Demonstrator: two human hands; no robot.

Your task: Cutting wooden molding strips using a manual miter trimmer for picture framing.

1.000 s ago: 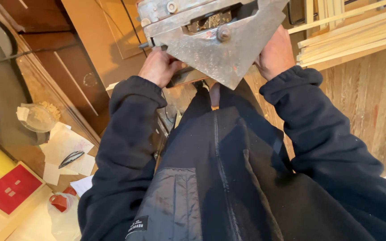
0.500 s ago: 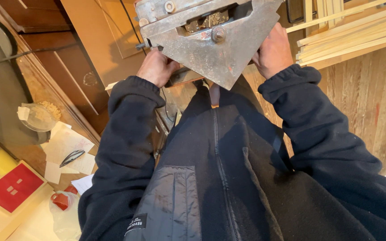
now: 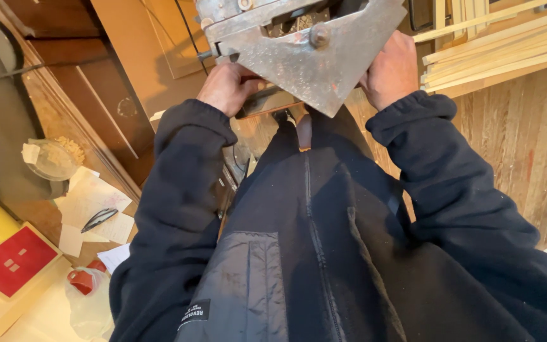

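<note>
A person in a dark jacket looks down over their own chest at a heavy grey metal machine (image 3: pixel 305 47) held at the far edge of the view, just beyond the body. The machine shows a flat, worn steel plate shaped like a triangle, its point aimed back toward the person's waist, with a bolt head (image 3: pixel 318 35) near its upper middle.

The left hand (image 3: pixel 228 87) is curled against the machine's left lower edge, fingers tucked under a dark bar there; it appears to be gripping that part, though the fingertips are hidden. The right hand (image 3: pixel 389 69) is closed around the plate's right edge, knuckles toward the camera, thumb side hidden behind the metal.

The machine sits between the two hands, touching both, and lies directly far of each grip. Its long edge runs left to right across the view, tilted so the right side rises. Both hands look about equally close to it, each on its own side.

To the right lies a stack of pale wooden strips (image 3: pixel 495 44) on a wooden surface. On the near left are loose papers (image 3: pixel 90 202), a red flat box (image 3: pixel 11 261) and a clear round container (image 3: pixel 52 159).
</note>
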